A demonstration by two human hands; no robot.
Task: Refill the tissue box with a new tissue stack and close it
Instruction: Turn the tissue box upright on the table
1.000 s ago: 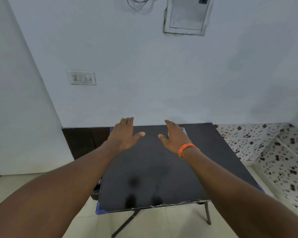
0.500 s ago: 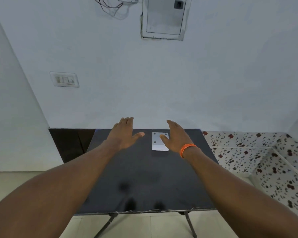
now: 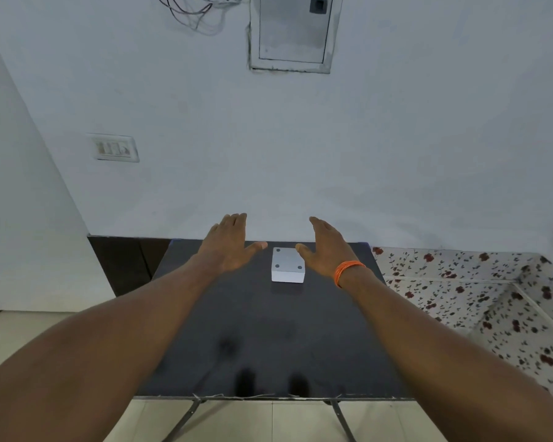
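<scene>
box: the tissue box (image 3: pixel 287 265) is sitting on the far half of the dark surface (image 3: pixel 268 330), a bit right of the middle. it is small, pale and square, with dark dots near the corners of its top.
left hand: our left hand (image 3: pixel 229 247) is hanging in the air just left of the box, its grip spread wide and holding nothing.
right hand: our right hand (image 3: pixel 324 247) is hanging just right of the box, its grip spread wide and empty too. the thumb is looking very close to the top right corner of the box, but we cannot tell if it is touching. an orange band (image 3: pixel 347 271) is going round the wrist.
how it may feel: we are thinking the box is light, stiff and smooth, so it could slip if we are squeezing too softly.
where to hold: we are guessing the two side walls are best, one hand on each.
tissues: we are not seeing any new stack here.
edges: the box is sitting well away from the near edge and closer to the far one, by the wall (image 3: pixel 300 154).
room: the surface is looking bare all around the box, so we are having lots of space to pull it toward us.
</scene>
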